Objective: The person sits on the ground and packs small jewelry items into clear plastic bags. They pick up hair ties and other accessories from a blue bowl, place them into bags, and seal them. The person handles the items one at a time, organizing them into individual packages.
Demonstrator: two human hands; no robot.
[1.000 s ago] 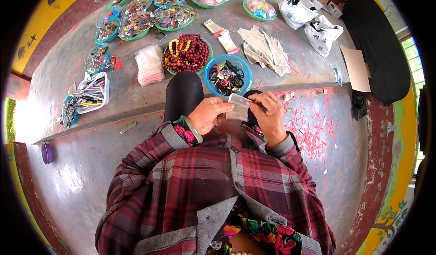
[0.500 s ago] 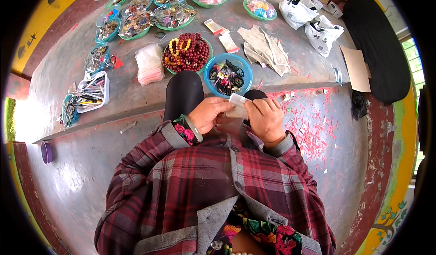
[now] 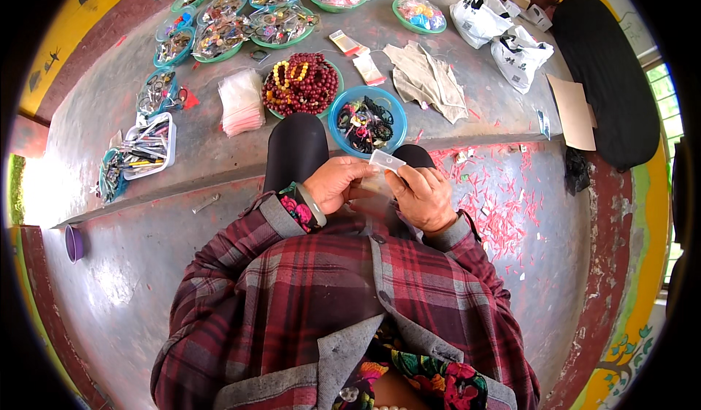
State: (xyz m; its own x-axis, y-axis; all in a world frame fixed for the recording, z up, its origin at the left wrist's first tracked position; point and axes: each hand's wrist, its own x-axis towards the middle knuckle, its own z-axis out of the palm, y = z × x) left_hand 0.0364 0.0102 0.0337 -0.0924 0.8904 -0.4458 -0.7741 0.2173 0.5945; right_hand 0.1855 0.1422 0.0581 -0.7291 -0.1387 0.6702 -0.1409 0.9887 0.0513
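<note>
A small clear plastic bag (image 3: 386, 161) is held in front of my lap. My left hand (image 3: 337, 182) pinches its left side between thumb and fingers. My right hand (image 3: 426, 195) grips the right side, its bent fingers pointing inward at the bag. The lower part of the bag is blurred and partly hidden by the fingers, so I cannot make out its contents. Just beyond my hands stands a blue basin (image 3: 339, 133) with dark cords and small colourful pieces in it. To its left, a green plate (image 3: 340, 84) holds dark red bead strings (image 3: 310, 92) with some yellow beads.
A stack of clear bags with pink edges (image 3: 241, 103) lies left of the beads. Several trinket plates fill the far left, and a white tray of pens (image 3: 172, 143) sits nearer. A grey cloth (image 3: 427, 78) and white carrier bags (image 3: 520, 56) lie right. Red scraps (image 3: 504, 213) litter the floor.
My right hand has shifted slightly, its fingers lifting and spreading along the bag. The bag's top edge has tipped, so less of its face shows. My left hand stays nearly in place.
</note>
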